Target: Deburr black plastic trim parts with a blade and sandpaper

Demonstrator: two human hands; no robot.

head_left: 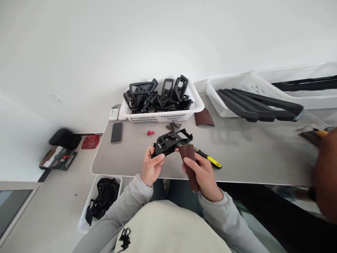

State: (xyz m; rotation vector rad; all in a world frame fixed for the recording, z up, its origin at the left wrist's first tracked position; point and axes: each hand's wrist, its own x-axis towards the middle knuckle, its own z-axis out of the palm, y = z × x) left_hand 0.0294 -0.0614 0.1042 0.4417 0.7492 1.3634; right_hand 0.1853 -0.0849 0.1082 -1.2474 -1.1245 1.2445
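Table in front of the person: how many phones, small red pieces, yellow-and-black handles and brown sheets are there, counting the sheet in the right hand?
Phone: 1
Small red piece: 1
Yellow-and-black handle: 1
Brown sheets: 2 (one on the table, one in the right hand)
Total: 5

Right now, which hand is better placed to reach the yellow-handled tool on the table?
Probably the right hand: it is right beside the tool, though holding the brown sheet. The left hand is farther off, gripping the black part.
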